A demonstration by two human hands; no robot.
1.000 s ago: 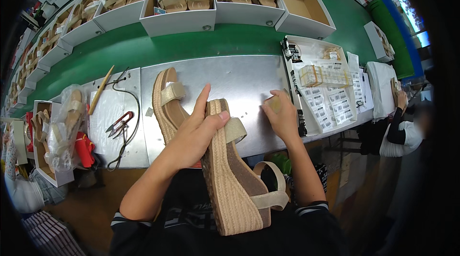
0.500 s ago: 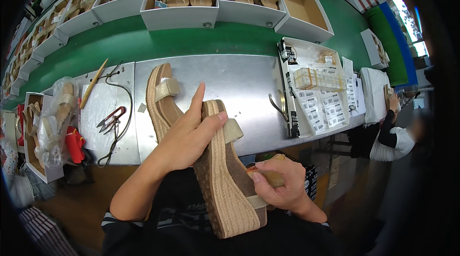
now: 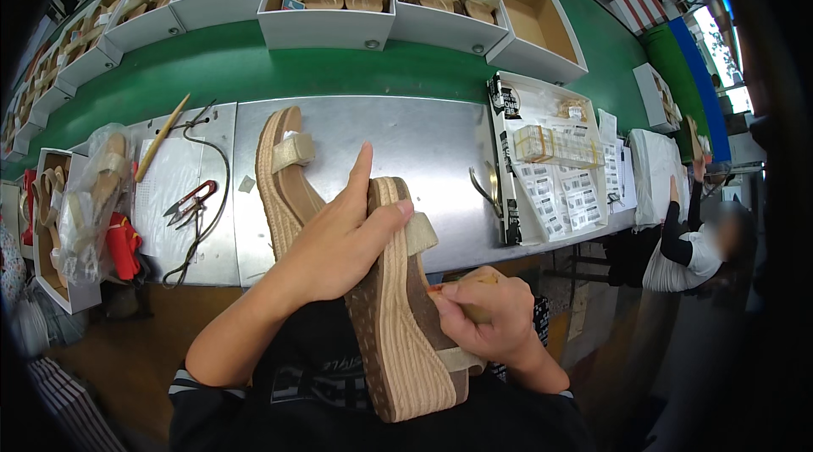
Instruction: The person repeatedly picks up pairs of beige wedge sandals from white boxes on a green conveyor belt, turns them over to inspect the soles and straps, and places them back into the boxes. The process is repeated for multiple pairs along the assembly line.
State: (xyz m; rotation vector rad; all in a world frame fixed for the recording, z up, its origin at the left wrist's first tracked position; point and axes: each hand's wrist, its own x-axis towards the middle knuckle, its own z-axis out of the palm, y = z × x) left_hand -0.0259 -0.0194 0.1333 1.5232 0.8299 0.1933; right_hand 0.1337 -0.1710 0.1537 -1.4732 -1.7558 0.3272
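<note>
A wedge sandal (image 3: 406, 316) with a woven rope-wrapped sole and pale gold straps is held upright and tilted before my body. My left hand (image 3: 343, 245) grips it near the toe, thumb over the rim and index finger stretched up. Closed at the sandal's inner edge, my right hand (image 3: 491, 312) holds a small tan-handled tool (image 3: 478, 314); its reddish tip meets the brown footbed, and its exact kind is mostly hidden. Behind my left hand, the matching sandal (image 3: 275, 177) rests on the metal tabletop (image 3: 373, 135).
Thread snips (image 3: 190, 201), a dark cord (image 3: 227, 177) and a wooden stick (image 3: 163, 137) lie left, beside a plastic-wrapped sandal (image 3: 106, 181). A white tray (image 3: 500, 139) holds label sheets to the right. Shoe boxes (image 3: 326, 29) line the back. Another person (image 3: 690, 253) works at far right.
The view has shifted slightly. My right hand and the tool have moved a little up along the sandal's inner edge. My left hand keeps its hold.
</note>
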